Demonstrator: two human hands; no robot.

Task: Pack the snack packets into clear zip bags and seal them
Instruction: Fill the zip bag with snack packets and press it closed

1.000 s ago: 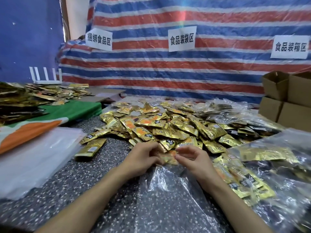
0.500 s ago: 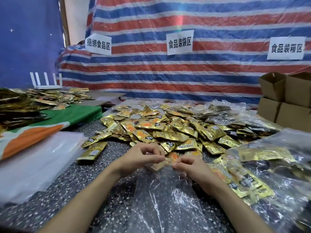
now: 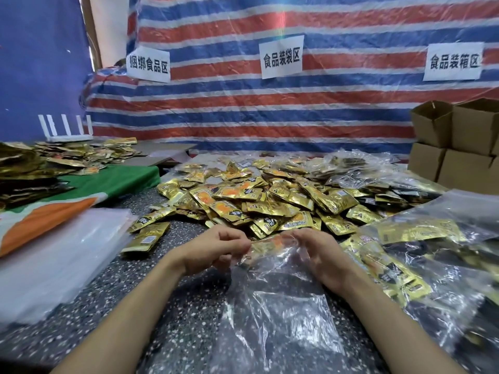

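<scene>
Bare tabletop (image 3: 167, 287) lies open leftward; packet pile (image 3: 259, 201) blocks ahead, filled bags (image 3: 432, 255) rightward.

Forearms reach forward, left hand (image 3: 216, 249) and right hand (image 3: 321, 255) pinching the clear zip bag (image 3: 280, 306).

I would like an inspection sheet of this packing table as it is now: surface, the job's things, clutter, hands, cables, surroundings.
Surface: dark speckled tabletop, largely covered.
Job's things: loose snack packets piled at the centre; one clear zip bag lying before the person; filled bags on the right; stack of empty bags on the left.
Clutter: more packets on a green and orange cloth, far left.
Hands: left hand and right hand each pinch the clear zip bag's mouth.
Cables: nothing seen.
Surroundings: striped tarp with three paper signs; cardboard boxes at right; white antenna device at left.
</scene>
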